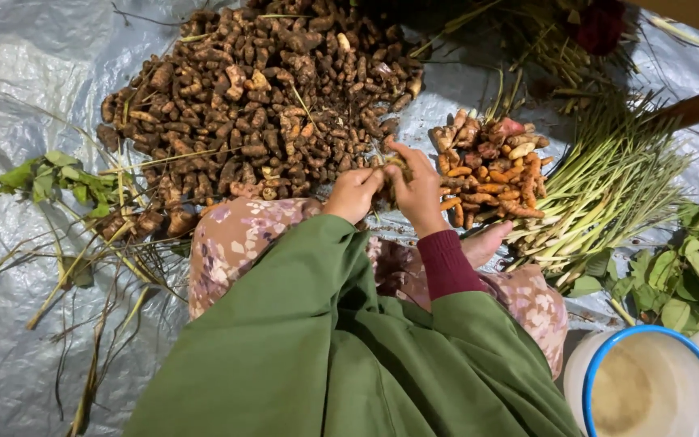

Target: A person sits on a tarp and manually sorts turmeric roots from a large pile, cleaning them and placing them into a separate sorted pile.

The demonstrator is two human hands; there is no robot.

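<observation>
Two hands of mine meet over the crinkled grey plastic sheet (26, 340), just past my knees in flowered pink cloth. My left hand (353, 193) is curled nearly closed, fingers bent in toward the palm, and my right hand (416, 193) bends its fingers down beside it, the two touching at the fingertips. Between them sits a small knobbly brown root piece (396, 165), pinched from both sides; most of it is hidden by my fingers, so I cannot tell its full shape.

Directly ahead lies the big heap of earthy brown rhizomes (260, 97), its near edge just beyond my left knuckles. To the right of my right hand, close by, is a smaller pile of cleaned orange roots (491, 170), and past that a spread of pale green cut stalks (608, 186). Leafy green sprigs (58, 178) lie on the sheet well off to my left, more green leaves (693, 267) at the far right. Near my right elbow stands a white plastic bucket with a blue rim (649, 384).
</observation>
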